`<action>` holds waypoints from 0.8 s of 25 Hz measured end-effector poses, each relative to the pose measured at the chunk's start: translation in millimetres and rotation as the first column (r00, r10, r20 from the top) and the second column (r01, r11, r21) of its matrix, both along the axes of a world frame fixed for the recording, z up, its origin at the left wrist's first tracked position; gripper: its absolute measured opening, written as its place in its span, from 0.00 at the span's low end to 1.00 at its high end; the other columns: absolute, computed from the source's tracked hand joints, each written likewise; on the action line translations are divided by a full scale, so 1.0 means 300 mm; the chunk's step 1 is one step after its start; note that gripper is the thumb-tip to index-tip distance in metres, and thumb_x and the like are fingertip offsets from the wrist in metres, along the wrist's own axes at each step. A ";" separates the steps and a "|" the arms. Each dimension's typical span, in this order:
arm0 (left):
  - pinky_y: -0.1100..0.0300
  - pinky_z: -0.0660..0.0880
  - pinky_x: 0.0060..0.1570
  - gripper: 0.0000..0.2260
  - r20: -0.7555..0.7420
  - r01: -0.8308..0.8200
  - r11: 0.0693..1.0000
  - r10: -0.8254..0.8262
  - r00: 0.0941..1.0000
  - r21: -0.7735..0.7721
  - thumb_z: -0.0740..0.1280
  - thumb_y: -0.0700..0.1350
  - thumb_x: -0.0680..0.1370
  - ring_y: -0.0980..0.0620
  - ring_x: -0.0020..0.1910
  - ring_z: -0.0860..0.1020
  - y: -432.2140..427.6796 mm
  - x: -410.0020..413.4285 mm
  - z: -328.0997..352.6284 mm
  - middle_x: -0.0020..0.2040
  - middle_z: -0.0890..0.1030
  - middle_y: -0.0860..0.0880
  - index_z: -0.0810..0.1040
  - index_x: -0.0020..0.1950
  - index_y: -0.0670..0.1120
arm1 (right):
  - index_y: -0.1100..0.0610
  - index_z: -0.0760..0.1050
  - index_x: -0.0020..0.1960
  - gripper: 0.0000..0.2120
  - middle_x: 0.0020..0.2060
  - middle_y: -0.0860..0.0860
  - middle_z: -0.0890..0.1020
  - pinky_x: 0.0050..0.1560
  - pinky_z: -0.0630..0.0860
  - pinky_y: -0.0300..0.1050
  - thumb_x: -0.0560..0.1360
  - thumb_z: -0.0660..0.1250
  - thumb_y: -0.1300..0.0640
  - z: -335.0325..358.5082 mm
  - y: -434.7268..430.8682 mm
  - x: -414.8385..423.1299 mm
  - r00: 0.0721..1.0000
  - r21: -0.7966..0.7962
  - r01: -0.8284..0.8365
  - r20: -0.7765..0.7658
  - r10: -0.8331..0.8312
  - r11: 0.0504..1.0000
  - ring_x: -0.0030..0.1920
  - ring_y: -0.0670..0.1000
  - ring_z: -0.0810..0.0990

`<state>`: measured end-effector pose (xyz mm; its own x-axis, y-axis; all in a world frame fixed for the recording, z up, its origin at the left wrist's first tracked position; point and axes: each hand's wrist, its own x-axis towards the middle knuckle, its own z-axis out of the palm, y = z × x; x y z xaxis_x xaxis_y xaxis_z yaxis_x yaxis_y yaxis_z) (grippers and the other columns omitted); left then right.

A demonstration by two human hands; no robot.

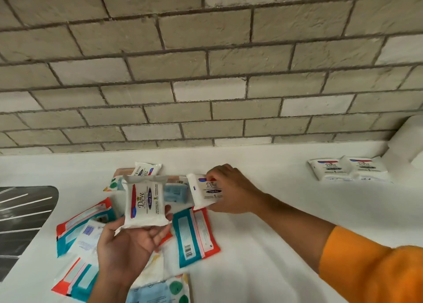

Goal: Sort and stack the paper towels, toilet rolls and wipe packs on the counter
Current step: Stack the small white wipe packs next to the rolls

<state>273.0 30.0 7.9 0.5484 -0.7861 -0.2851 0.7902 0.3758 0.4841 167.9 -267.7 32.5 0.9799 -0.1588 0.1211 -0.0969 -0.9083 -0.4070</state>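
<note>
Over the white counter [274, 245], the orange-sleeved right hand [231, 188] is reaching from lower right to centre frame, pinching a tilted Dove pack [206, 192]. Lower centre, the palm-up left hand [128, 245] is holding a second Dove pack [144, 202] upright.

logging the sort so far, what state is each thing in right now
left grip, palm up, holds left dove pack
left dove pack, lifted off the counter, label facing up
right grip, pinches right dove pack
right dove pack, tilted, held by its edges
sorted dove packs, flat, side by side near the wall
orange-teal pack, flat on the counter, barcode side up
paper towel roll, against the wall, partly out of frame
</note>
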 end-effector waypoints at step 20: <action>0.54 0.80 0.42 0.17 0.252 0.150 0.911 -0.260 0.932 0.383 0.64 0.38 0.75 0.45 0.41 0.79 -1.039 -0.528 0.067 0.55 0.84 0.41 0.77 0.64 0.42 | 0.44 0.74 0.60 0.29 0.59 0.41 0.78 0.60 0.69 0.46 0.64 0.69 0.31 -0.109 -0.688 -0.867 0.928 -0.014 0.366 -0.076 -0.366 0.931 0.61 0.48 0.73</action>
